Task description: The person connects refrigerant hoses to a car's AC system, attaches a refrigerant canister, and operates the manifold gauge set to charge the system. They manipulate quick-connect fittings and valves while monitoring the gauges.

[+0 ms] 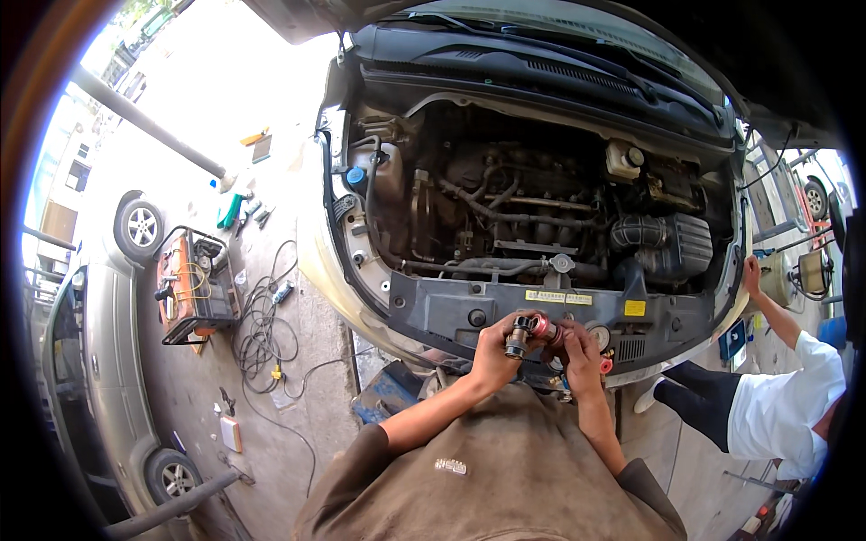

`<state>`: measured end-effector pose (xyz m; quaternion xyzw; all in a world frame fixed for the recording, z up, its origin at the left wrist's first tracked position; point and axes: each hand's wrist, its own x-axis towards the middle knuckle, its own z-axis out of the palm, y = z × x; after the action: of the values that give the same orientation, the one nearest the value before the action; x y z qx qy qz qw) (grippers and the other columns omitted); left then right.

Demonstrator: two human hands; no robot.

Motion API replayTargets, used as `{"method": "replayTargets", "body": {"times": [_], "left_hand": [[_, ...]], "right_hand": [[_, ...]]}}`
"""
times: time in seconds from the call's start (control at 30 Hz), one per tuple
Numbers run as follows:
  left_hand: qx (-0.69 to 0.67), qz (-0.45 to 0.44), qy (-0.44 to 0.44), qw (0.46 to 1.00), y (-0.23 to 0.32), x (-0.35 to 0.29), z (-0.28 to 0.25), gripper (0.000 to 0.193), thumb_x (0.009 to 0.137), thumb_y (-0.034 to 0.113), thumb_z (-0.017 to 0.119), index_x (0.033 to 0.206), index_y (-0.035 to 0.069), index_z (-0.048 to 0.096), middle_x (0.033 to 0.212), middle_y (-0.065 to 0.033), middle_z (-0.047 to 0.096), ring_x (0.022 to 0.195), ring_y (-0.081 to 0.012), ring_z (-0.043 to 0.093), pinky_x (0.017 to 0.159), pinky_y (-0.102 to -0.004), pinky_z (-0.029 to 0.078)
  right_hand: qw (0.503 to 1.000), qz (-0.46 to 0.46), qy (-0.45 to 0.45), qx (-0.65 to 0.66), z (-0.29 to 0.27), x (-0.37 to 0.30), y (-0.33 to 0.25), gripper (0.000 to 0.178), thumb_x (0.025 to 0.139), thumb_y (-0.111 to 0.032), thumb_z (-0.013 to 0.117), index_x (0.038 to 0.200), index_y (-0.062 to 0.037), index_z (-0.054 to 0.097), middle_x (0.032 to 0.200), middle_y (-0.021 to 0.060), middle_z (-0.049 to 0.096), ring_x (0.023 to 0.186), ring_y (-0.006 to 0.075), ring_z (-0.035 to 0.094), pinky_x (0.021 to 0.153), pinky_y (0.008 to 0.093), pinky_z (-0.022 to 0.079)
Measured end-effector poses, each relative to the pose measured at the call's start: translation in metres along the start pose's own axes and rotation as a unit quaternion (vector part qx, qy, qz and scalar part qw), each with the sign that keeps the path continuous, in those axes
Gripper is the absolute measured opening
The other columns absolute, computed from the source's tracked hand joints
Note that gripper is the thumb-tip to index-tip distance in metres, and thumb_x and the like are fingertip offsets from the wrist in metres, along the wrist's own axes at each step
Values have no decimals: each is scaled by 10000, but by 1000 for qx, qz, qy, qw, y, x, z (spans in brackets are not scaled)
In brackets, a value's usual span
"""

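Observation:
Both my hands meet in front of the open engine bay (532,194), above the front panel (433,307). My left hand (492,359) is closed around a dark metal quick coupler (517,338). Touching it is a red-ringed fitting (542,326), partly hidden by my fingers. My right hand (583,361) is closed on a gauge manifold, whose round white-faced gauge (598,337) and red knob (606,367) show past the fingers. Small blue and brass parts (566,388) hang below that hand. How the fitting joins the manifold is hidden.
At the right, a co-worker in a white shirt (776,401) rests a hand on the car's edge. A red generator (194,287), coiled black cables (266,338) and a green tool (230,209) lie on the left floor beside a parked van (108,361). The raised hood (785,99) hangs overhead.

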<state>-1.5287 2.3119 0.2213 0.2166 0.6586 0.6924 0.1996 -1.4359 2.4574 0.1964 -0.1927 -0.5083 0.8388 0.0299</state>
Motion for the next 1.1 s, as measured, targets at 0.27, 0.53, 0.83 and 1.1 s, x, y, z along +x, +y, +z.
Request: {"method": "replayTargets", "body": {"times": [0.27, 0.53, 0.83, 1.1], "left_hand": [[8, -12, 9, 1000, 1, 6, -4, 305, 738, 41, 684, 1027, 20, 588, 895, -77, 638, 783, -109, 588, 707, -262, 484], [-20, -57, 22, 998, -10, 9, -2, 222, 727, 49, 696, 921, 9, 596, 773, -66, 639, 701, -81, 561, 675, -255, 477], [-218, -105, -85, 967, -27, 7, -1, 217, 920, 163, 445, 1066, 16, 380, 1030, -79, 511, 874, -122, 529, 771, -258, 441], [-148, -38, -112, 982, -45, -2, -4, 351, 945, 357, 361, 1013, 29, 466, 806, -86, 604, 694, -158, 601, 630, -246, 481]], "right_hand": [[994, -94, 50, -12, 22, 3, -10, 290, 838, -121, 580, 1089, 5, 507, 993, 78, 555, 877, 143, 568, 760, 263, 478], [970, -164, 49, -173, 18, 0, -1, 355, 809, -85, 611, 1120, 19, 477, 1038, 106, 543, 899, 139, 545, 797, 263, 453], [975, -161, -2, -156, 13, 27, -44, 410, 865, -196, 531, 1212, 10, 459, 1156, 105, 530, 1021, 139, 508, 822, 258, 414], [976, -36, -206, -66, 14, 44, -53, 300, 831, -177, 602, 1059, 18, 593, 1014, 93, 592, 967, 170, 543, 851, 289, 411]]}}
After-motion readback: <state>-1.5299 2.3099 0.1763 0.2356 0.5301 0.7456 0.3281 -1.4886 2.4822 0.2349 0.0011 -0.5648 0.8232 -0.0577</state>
